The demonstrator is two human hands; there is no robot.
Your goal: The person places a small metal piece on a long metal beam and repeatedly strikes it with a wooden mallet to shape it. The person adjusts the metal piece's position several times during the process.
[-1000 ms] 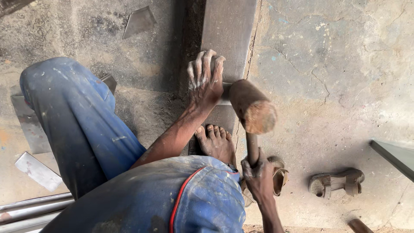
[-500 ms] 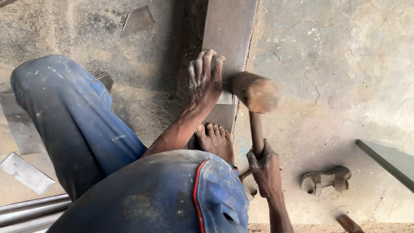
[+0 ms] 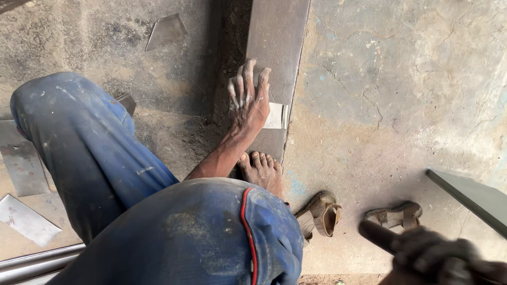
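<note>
My left hand (image 3: 247,100) lies flat with fingers spread on a long dark steel bar (image 3: 277,37), its palm pressing on the left edge of a small shiny metal piece (image 3: 275,116). My bare foot (image 3: 262,171) rests on the bar just below that hand. At the bottom right, my right hand (image 3: 438,258) is blurred and closed around a dark hammer handle (image 3: 377,235). The hammer's head is out of view.
Two brown sandals (image 3: 319,214) (image 3: 395,215) lie on the cracked concrete floor right of the foot. A dark flat plate (image 3: 470,198) juts in from the right. Metal sheet scraps (image 3: 166,30) (image 3: 24,158) (image 3: 26,221) and pipes (image 3: 31,261) lie at the left.
The hammer head, which was over the bar beside my left hand, has swung back and left the view. My right hand has pulled down to the bottom right. The shiny piece is now uncovered.
</note>
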